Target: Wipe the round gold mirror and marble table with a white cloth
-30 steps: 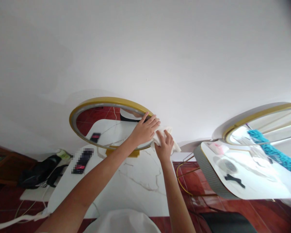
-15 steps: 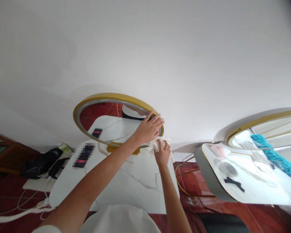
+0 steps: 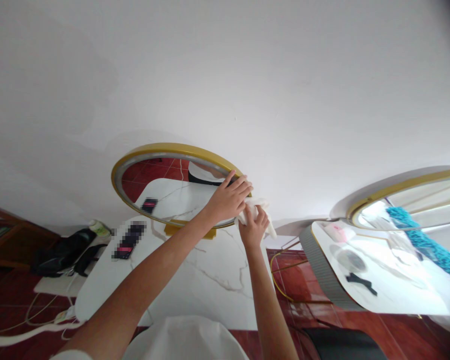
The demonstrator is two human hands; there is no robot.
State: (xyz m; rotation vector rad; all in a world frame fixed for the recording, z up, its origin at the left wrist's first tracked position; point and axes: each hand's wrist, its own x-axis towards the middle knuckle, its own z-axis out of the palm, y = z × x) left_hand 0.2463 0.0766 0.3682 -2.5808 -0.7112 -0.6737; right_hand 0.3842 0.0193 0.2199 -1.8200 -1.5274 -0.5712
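A round mirror point(image 3: 172, 192) with a gold frame stands on a gold base on the white marbled table point(image 3: 206, 280), close to the wall. My left hand point(image 3: 229, 197) lies with fingers spread over the mirror's right edge and holds nothing. Just right of it, my right hand point(image 3: 254, 227) grips a white cloth point(image 3: 265, 207) against the frame's lower right side. Part of the cloth is hidden behind the fingers.
A phone point(image 3: 127, 245), partly pixelated, lies on the table's left. At the right stand another marbled table point(image 3: 390, 280) and a second gold-framed mirror point(image 3: 427, 195). A black bag point(image 3: 62, 252) and cables are at the left, a black seat point(image 3: 345, 345) at the lower right.
My right hand and the cloth have moved slightly up and to the right along the mirror's edge. My left hand has stayed nearly in place on the frame.
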